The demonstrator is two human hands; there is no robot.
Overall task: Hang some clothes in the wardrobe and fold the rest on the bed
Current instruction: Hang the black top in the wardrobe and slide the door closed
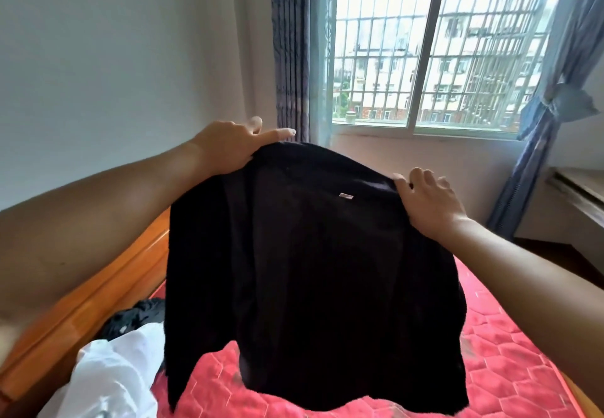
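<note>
Black top (313,270): held spread in the air, hem hanging free over the red mattress (510,352)
Left hand (225,146): grips its upper left edge, forefinger straight
Right hand (428,201): fingers curled, pinching the upper right edge
Cloth: soft, matte, small pale tag
Bedding: quilted hexagons, bare at right; white garment (111,381) heaped at left

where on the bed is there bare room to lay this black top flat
Bare red mattress shows right of the black top and in a strip below its hem. The left is crowded: a white garment and dark clothes lie by the wooden frame.
</note>
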